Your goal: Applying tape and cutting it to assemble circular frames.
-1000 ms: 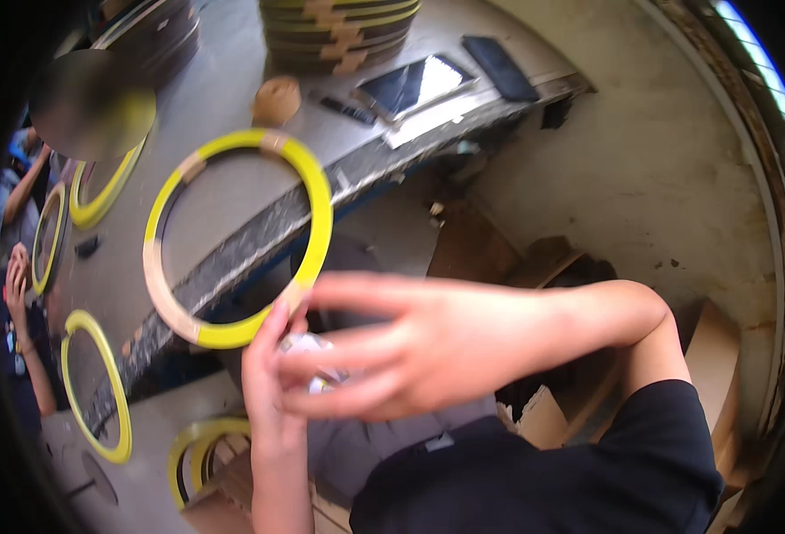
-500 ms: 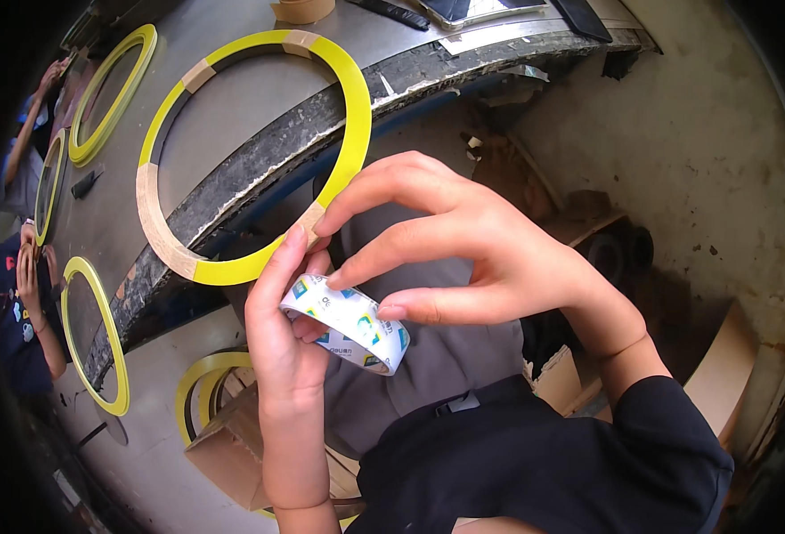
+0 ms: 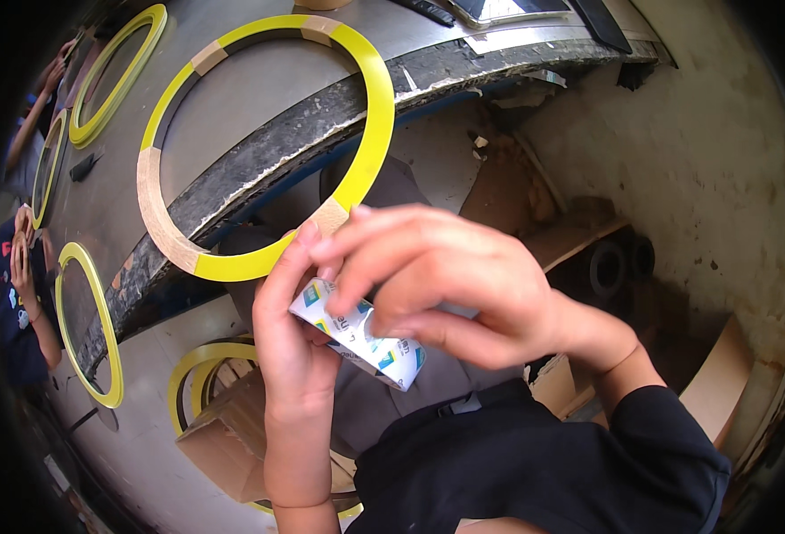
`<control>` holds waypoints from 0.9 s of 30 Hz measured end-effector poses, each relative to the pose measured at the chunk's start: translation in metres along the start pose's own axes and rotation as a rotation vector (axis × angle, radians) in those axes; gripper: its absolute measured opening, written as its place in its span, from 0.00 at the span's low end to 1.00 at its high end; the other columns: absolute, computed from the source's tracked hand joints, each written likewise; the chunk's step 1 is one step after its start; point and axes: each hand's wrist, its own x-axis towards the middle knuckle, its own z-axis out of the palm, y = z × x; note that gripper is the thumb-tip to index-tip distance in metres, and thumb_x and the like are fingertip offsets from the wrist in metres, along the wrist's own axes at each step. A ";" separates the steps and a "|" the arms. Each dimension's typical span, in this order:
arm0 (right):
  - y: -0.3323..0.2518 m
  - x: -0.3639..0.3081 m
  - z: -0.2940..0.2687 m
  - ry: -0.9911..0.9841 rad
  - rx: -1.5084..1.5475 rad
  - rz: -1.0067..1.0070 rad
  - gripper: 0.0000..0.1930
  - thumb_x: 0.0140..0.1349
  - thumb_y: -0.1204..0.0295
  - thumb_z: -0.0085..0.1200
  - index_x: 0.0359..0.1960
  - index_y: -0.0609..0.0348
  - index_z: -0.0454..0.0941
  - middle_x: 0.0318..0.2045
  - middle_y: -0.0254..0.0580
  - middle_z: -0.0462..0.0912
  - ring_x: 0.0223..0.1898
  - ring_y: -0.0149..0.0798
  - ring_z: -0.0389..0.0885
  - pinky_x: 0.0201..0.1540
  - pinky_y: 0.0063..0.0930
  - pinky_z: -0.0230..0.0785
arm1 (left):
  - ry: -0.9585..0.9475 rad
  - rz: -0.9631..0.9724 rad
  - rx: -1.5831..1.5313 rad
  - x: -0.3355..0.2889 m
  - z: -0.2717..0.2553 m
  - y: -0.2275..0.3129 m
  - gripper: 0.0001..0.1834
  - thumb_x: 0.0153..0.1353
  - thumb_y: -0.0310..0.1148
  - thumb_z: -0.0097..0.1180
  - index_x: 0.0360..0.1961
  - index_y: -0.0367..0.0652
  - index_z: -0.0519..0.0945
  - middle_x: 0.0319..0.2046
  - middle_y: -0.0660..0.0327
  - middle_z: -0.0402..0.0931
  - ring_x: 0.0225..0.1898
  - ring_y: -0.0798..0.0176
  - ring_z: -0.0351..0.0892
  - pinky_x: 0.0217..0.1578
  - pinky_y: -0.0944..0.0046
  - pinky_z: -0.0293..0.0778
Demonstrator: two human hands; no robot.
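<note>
A large flat yellow ring [image 3: 376,116] with tan, wrapped-looking sections is held up by my left hand [image 3: 296,329], which pinches its lower edge near a tan patch. A white roll of tape [image 3: 343,336] with blue and green print sits against that hand's fingers, tilted down to the right. My right hand [image 3: 472,285] curls over the roll, thumb and fingers on its outer face. Motion blurs these fingertips. One right finger reaches the ring close to my left thumb. Whether a strip of tape runs between roll and ring, I cannot tell.
A grey metal table [image 3: 259,102] with a worn dark edge curves behind the ring. More yellow rings [image 3: 118,356] lie at its left, near other people's hands [image 3: 24,267]. Below stands a cardboard box [image 3: 223,436] beside other rings. A stained wall [image 3: 713,160] rises at right.
My right hand's fingers have curled in and closed over the roll of tape; they were spread before. The ring has shifted slightly up and right in view, and the roll has turned a little.
</note>
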 end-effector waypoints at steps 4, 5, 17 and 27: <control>0.002 -0.017 0.023 0.157 0.207 0.119 0.03 0.66 0.79 0.55 0.40 0.61 0.76 0.43 0.49 0.82 0.51 0.50 0.84 0.65 0.48 0.69 | -0.015 -0.019 0.024 0.006 -0.017 0.001 0.15 0.72 0.38 0.53 0.44 0.36 0.82 0.33 0.60 0.83 0.37 0.70 0.82 0.41 0.67 0.76; 0.004 -0.018 0.027 0.241 0.221 0.100 0.03 0.69 0.79 0.53 0.41 0.61 0.74 0.42 0.49 0.81 0.49 0.49 0.85 0.64 0.48 0.70 | 0.014 -0.017 0.051 0.006 -0.014 0.002 0.15 0.72 0.39 0.54 0.44 0.36 0.82 0.30 0.62 0.81 0.36 0.70 0.81 0.41 0.67 0.76; 0.018 -0.016 0.025 0.083 -0.584 0.087 0.13 0.57 0.85 0.60 0.42 0.59 0.76 0.42 0.39 0.83 0.42 0.38 0.82 0.45 0.33 0.69 | -0.128 0.192 0.112 0.013 -0.008 -0.006 0.08 0.71 0.31 0.54 0.35 0.37 0.77 0.31 0.57 0.77 0.46 0.59 0.81 0.54 0.61 0.72; 0.016 0.002 0.022 0.249 -0.841 -0.097 0.14 0.54 0.86 0.61 0.41 0.59 0.77 0.40 0.39 0.86 0.33 0.38 0.79 0.36 0.32 0.68 | -0.020 0.198 0.139 0.008 0.000 -0.006 0.09 0.70 0.31 0.58 0.32 0.40 0.77 0.27 0.68 0.67 0.34 0.74 0.64 0.41 0.70 0.61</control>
